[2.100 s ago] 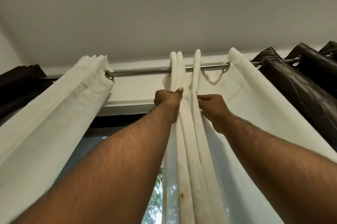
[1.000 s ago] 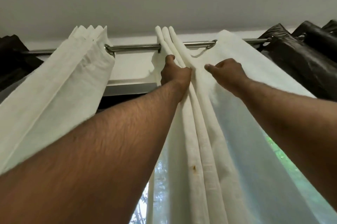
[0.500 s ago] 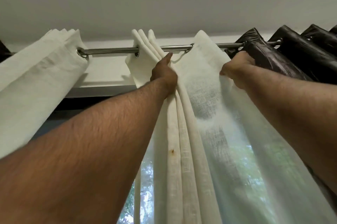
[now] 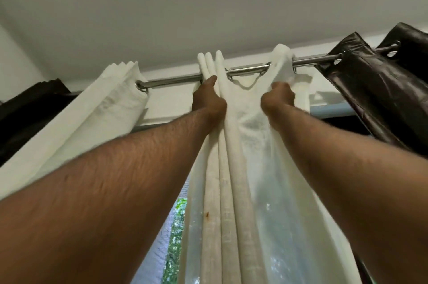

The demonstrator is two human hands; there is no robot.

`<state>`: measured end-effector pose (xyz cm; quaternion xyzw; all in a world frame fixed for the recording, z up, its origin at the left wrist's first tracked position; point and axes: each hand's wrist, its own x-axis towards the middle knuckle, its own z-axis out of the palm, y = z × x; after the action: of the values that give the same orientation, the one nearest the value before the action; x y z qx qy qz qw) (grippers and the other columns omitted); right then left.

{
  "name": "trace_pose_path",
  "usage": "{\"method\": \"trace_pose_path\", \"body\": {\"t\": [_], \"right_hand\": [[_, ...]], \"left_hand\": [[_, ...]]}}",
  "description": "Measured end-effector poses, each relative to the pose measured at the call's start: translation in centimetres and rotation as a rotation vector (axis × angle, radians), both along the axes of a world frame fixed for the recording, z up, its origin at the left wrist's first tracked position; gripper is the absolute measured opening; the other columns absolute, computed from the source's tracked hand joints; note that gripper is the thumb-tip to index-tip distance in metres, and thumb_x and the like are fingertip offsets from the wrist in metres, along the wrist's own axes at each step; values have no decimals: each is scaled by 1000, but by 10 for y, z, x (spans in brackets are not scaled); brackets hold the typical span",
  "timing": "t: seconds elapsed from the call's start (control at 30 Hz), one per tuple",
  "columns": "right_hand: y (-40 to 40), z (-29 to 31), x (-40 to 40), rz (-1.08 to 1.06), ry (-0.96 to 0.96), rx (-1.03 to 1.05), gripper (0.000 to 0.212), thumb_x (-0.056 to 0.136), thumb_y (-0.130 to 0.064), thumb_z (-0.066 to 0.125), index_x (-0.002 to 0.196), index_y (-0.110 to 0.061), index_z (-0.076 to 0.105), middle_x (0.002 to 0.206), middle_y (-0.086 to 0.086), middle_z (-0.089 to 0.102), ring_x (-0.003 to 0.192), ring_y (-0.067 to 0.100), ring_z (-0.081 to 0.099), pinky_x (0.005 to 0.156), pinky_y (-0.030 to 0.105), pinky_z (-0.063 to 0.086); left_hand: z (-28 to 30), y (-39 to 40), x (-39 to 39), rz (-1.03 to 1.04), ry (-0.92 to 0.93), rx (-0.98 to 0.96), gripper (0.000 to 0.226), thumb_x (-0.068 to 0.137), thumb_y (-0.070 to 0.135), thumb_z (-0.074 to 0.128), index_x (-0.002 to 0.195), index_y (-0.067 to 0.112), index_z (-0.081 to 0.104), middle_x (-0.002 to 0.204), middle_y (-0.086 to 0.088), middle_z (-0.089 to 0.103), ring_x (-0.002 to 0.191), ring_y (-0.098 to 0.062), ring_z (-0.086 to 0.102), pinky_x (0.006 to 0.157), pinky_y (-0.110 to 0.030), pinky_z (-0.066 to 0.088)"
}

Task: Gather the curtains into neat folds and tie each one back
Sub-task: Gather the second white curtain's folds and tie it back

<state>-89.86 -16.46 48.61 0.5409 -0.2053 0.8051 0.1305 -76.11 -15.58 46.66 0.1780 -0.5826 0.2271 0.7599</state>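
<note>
Both hands (image 4: 208,101) grip the white curtain (image 4: 234,168), folds hanging vertically.

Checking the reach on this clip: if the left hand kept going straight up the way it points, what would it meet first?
Most likely the curtain rod. The left hand grips the gathered white folds just below it, thumb pointing up at the rod. Depth is unclear; it might pass in front.

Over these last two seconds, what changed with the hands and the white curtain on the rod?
The right hand left the folds, reached right, and now grips the curtain's next pleat, drawing it along the rod toward the bundle. The left hand stayed clamped on the gathered folds. The left white curtain and the dark curtain hang as before.
</note>
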Motion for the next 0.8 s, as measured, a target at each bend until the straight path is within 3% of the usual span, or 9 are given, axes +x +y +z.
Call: {"method": "trace_pose_path", "body": {"t": [0.07, 0.13, 0.23, 0.33, 0.4, 0.5, 0.63, 0.7, 0.8], "right_hand": [[7, -5, 51, 290, 350, 93, 17, 91, 3, 50, 97, -3, 65, 82, 8, 71, 72, 20, 69, 62, 20, 54], [16, -2, 97, 350, 526, 159, 17, 90, 4, 50, 84, -5, 63, 68, 6, 61, 57, 18, 60, 48, 21, 49], [17, 11, 121, 375, 479, 91, 20, 91, 0, 53, 108, 5, 64, 80, 7, 60, 69, 21, 58, 54, 25, 50], [-1, 12, 114, 382, 405, 33, 14, 85, -6, 62, 96, 1, 68, 85, 12, 64, 75, 24, 61, 59, 24, 51], [-8, 12, 105, 316, 281, 13, 23, 74, -15, 61, 93, -7, 71, 95, 14, 69, 87, 30, 66, 74, 32, 59], [-6, 12, 99, 201, 53, 27, 39, 80, -12, 46, 115, -8, 64, 116, 13, 64, 104, 32, 61, 93, 36, 51], [5, 3, 118, 372, 285, 144, 35, 87, -9, 42, 115, -5, 61, 111, 17, 66, 100, 34, 63, 88, 42, 54], [10, 1, 118, 422, 271, 154, 29, 90, -18, 49, 116, -11, 59, 114, 12, 66, 104, 31, 62, 92, 42, 52], [9, -4, 116, 505, 264, 148, 33, 84, -39, 66, 107, -16, 61, 113, 10, 67, 102, 32, 65, 91, 45, 53]], "left_hand": [[1, 3, 16, 44, 53, 2, 55, 91, 6, 48, 143, 23, 44, 144, -5, 49, 129, -23, 49, 104, -25, 36], [3, 4, 44, 83, 181, -1, 48, 92, 10, 48, 138, 22, 48, 140, -6, 53, 126, -26, 51, 104, -29, 38], [6, 3, 77, 24, 170, 26, 57, 88, 10, 54, 142, 19, 39, 141, -7, 50, 127, -25, 49, 102, -27, 37], [2, -2, 82, -92, 115, 152, 72, 80, 25, 71, 143, 15, 36, 135, -8, 53, 121, -26, 54, 99, -30, 45], [-1, -8, 74, -240, 65, 254, 72, 68, 28, 76, 132, 10, 48, 119, -5, 61, 107, -26, 62, 87, -31, 53], [2, -14, 66, -359, 52, 324, 48, 65, 25, 74, 106, 5, 61, 100, -10, 69, 85, -28, 66, 58, -23, 48], [9, -13, 68, -356, 122, 239, 36, 70, 17, 72, 101, 0, 67, 97, -16, 71, 83, -32, 69, 66, -31, 57], [8, -11, 72, -308, 119, 209, 26, 71, 15, 72, 93, 1, 67, 94, -16, 71, 80, -32, 68, 62, -28, 52], [3, -14, 71, -396, -63, 242, 23, 79, 8, 67, 100, 5, 60, 95, -16, 69, 77, -28, 67, 62, -30, 54]]}}
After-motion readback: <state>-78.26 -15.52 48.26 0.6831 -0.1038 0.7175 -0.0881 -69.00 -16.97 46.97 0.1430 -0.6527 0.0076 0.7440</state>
